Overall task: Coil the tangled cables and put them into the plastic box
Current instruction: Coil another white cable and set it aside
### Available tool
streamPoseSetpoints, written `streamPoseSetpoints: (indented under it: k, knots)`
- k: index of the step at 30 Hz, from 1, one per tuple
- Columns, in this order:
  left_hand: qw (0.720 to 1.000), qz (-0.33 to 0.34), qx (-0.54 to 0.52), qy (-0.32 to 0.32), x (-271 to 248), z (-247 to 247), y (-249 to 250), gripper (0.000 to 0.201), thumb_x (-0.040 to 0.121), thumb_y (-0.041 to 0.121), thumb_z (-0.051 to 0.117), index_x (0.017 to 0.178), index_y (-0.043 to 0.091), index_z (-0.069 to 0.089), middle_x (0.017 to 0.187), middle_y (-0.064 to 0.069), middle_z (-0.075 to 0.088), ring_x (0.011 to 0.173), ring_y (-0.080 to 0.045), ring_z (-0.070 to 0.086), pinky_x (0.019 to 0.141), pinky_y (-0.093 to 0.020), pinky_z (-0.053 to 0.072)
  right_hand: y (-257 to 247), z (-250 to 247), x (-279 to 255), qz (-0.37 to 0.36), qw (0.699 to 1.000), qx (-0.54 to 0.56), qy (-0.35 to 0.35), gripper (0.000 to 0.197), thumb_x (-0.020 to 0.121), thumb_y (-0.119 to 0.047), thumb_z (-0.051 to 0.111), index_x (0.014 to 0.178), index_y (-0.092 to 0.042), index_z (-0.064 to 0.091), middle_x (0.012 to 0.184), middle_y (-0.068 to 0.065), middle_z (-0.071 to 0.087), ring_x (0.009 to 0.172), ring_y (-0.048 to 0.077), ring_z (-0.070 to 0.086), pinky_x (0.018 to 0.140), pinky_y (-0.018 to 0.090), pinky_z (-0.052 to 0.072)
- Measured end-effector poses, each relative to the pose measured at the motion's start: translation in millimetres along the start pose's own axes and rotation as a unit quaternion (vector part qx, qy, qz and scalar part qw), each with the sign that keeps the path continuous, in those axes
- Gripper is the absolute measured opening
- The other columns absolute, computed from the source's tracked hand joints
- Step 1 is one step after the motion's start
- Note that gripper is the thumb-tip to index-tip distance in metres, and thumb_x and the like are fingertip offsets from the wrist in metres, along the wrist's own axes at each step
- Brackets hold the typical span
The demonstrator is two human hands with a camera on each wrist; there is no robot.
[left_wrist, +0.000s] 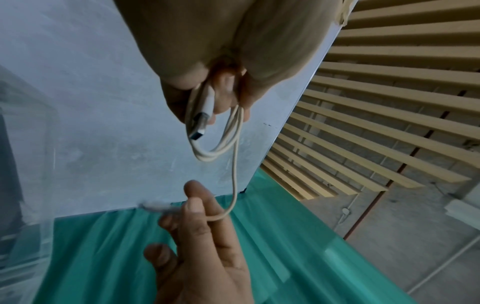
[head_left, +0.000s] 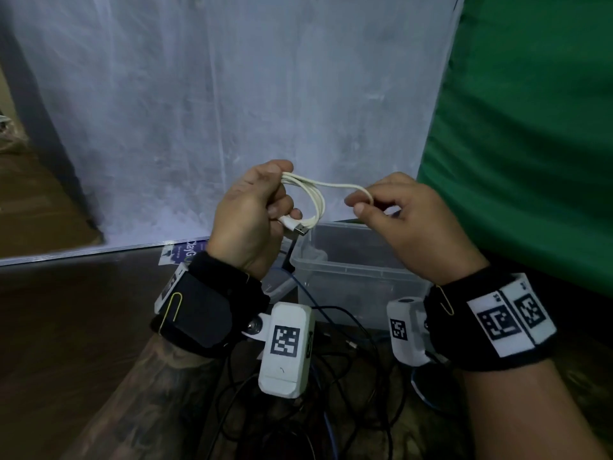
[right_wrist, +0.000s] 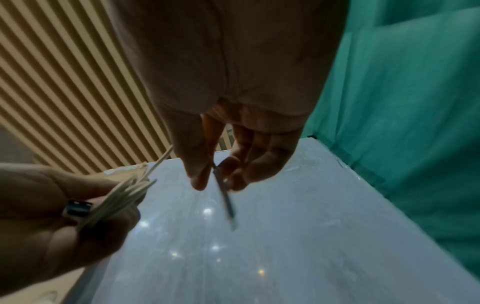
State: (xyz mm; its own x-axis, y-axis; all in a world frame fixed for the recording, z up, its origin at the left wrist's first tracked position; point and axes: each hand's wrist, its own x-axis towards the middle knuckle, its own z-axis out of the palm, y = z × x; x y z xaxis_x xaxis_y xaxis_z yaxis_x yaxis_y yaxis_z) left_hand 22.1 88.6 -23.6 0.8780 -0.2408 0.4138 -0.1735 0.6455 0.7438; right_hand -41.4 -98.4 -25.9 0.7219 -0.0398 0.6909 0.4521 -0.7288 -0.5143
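Grey panel and green cloth stand behind white cable.

This looks like a makeshift indoor recording corner, with a white backdrop sheet and a green cloth hung as screens. A clear plastic bin and tangled cables sit on the brown floor, and wooden slats run overhead.
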Motion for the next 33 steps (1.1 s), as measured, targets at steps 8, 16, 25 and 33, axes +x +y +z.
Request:
streamPoseSetpoints:
  k: [8, 16, 25, 33]
  knots:
    - [0.994, -0.057, -0.085, -0.041, -5.6, 7.9, -11.8, 0.021, 0.102, 0.010, 0.037, 0.096, 0.007, 0.057, 0.056, 0.005, 0.023, 0.046, -0.006, 0.024, 0.051, -0.023, 0.037, -8.0, 9.3, 2.5, 0.157, 0.904, 0.395, 0.036, 0.016, 0.092, -0.008, 0.067, 0.108, -0.010, 0.065, 0.087, 0.010, 0.076, 0.075, 0.017, 0.074, 0.065, 0.024, 0.058]
    - [0.998, -0.026, -0.049, -0.016, -8.0, 12.7, -27.3, 0.022, 0.102, 0.011, 0.038, 0.104, 0.005, 0.059, 0.057, 0.003, 0.027, 0.046, -0.005, 0.027, 0.051, -0.021, 0.036, -14.7, 23.2, 1.7, 0.164, 0.922, 0.350, 0.016, 0.019, 0.102, -0.011, 0.053, 0.117, -0.019, 0.063, 0.083, 0.005, 0.074, 0.072, 0.015, 0.070, 0.068, 0.033, 0.059]
    - [0.999, -0.023, -0.036, -0.008, -8.2, 11.2, -27.5, 0.020, 0.102, 0.012, 0.038, 0.103, 0.008, 0.058, 0.061, 0.001, 0.029, 0.051, -0.007, 0.031, 0.054, -0.020, 0.042, -19.8, 37.5, -5.2, 0.108, 0.939, 0.318, -0.074, 0.109, 0.076, -0.004, 0.084, 0.152, -0.034, 0.012, 0.073, -0.006, 0.056, 0.071, 0.005, 0.060, 0.078, 0.020, 0.051]
    - [0.997, -0.037, -0.069, 0.002, -7.3, 9.5, -24.9, 0.019, 0.102, 0.013, 0.039, 0.102, 0.008, 0.057, 0.059, 0.002, 0.030, 0.051, -0.007, 0.032, 0.060, -0.024, 0.040, -15.7, 34.1, -5.4, 0.070, 0.945, 0.297, -0.115, 0.109, 0.078, 0.002, 0.080, 0.152, -0.039, 0.012, 0.087, 0.009, 0.064, 0.084, 0.019, 0.065, 0.089, 0.041, 0.056]
